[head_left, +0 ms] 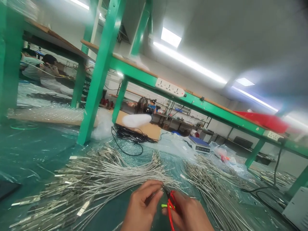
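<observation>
My right hand (pixel 191 211) is closed around red-handled pliers (pixel 170 210), whose dark jaws point up toward my left fingertips. Between the handles shows a small bright yellow-green piece (pixel 164 205). My left hand (pixel 145 200) pinches with thumb and forefinger close to the jaws; what lies in the pinch is too small to make out. Just beyond my hands spreads a large pile of silver-grey cables (pixel 125 175), many with flat metal ends and white tags. To the right of my right hand lies a second bundle of cables (pixel 211 189).
A black cable coil (pixel 130 136) rests behind the pile, near a green upright (pixel 96 77). Farther back stand a blue-topped scale (pixel 198 144) and plastic bags (pixel 222 152). A power strip (pixel 170 87) is fixed to the green shelf rail. Other people sit at the far left.
</observation>
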`<state>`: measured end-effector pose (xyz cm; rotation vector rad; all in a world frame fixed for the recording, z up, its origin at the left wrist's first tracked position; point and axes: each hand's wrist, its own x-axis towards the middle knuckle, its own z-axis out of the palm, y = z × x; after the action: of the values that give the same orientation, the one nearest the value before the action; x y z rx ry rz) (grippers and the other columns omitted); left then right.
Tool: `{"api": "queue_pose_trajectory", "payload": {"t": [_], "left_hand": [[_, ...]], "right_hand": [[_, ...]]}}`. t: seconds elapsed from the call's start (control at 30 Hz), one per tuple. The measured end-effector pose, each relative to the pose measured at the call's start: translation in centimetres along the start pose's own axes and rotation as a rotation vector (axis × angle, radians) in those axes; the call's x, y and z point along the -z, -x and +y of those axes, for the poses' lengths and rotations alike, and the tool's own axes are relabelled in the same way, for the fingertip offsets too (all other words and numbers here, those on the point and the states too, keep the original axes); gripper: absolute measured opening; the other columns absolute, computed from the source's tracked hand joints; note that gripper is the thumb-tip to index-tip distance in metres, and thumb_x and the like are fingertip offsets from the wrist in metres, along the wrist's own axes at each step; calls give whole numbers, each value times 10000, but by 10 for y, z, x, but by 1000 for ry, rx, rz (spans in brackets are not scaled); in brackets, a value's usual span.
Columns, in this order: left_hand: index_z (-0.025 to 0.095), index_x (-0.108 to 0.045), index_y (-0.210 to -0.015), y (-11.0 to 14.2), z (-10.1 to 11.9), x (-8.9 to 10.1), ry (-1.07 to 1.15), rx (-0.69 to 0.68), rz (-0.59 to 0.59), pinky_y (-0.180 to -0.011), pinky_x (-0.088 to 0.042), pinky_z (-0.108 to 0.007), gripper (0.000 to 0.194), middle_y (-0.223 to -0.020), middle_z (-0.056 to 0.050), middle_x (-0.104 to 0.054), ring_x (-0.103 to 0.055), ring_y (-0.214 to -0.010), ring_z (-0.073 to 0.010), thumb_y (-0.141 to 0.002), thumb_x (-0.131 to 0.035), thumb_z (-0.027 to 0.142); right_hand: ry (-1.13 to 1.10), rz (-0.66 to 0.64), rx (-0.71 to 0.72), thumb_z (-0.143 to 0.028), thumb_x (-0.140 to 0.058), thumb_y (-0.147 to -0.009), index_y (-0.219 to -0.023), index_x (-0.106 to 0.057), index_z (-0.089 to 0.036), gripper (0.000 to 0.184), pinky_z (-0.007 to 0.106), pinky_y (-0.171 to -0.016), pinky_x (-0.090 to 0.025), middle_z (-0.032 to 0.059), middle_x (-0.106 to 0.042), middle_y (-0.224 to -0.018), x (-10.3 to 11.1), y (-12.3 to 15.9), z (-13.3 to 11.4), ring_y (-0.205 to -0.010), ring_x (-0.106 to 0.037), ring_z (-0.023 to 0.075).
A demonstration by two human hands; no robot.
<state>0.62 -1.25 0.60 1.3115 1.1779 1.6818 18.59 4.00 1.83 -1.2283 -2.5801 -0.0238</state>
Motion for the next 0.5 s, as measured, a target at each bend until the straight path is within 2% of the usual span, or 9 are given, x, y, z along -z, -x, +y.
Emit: {"api": "queue_pose_trajectory", "payload": {"t": [0.1, 0.2, 0.3, 0.37, 0.43, 0.5], "left_hand": [[260, -833, -942, -1, -2, 0, 6, -16, -1, -475, -480, -248, 222, -1096, -121, -736, -661, -995, -299, -848, -657, 356], [259, -833, -938, -1, -4, 1, 4, -24, -7, -477, -483, -244, 225, -1083, -117, -735, -657, -978, -289, -850, -657, 366], [248, -825, -922, -2, -6, 1, -4, -24, -21, -483, -483, -246, 234, -1092, -102, -732, -640, -722, -204, -858, -643, 380], [238, -814, -903, -2, -8, 1, -9, -31, -36, -495, -483, -252, 237, -1096, -87, -729, -547, -543, -130, -869, -626, 380], [232, -803, -890, -2, -9, 1, -9, -36, -48, -511, -479, -256, 237, -1089, -77, -722, -493, -488, -98, -878, -617, 380], [228, -798, -903, -2, -10, 1, 13, -31, -52, -528, -481, -262, 244, -1108, -81, -707, -509, -505, -98, -880, -620, 392]], "right_hand": [[12, 1, 2, -483, -524, -915, -841, -618, -226, 283, 281, -517, -303, 45, -758, -755, -1, 0, 2, -630, -722, 238], [16, 4, 4, -476, -544, -905, -831, -630, -219, 281, 281, -518, -310, 58, -761, -747, -1, 0, 2, -629, -721, 244], [0, 9, -6, -457, -583, -892, -809, -633, -224, 252, 272, -519, -327, 48, -766, -736, 0, -1, 2, -620, -718, 235], [-21, 16, -23, -448, -582, -903, -792, -623, -230, 248, 258, -529, -358, 30, -762, -723, 3, 0, 2, -619, -710, 215], [-46, 33, -45, -470, -533, -939, -795, -604, -230, 289, 239, -551, -406, 18, -749, -721, 6, 1, 4, -628, -696, 194], [-68, 38, -67, -511, -480, -965, -808, -588, -225, 344, 225, -568, -447, 18, -732, -730, 11, 7, 7, -645, -687, 182]]}}
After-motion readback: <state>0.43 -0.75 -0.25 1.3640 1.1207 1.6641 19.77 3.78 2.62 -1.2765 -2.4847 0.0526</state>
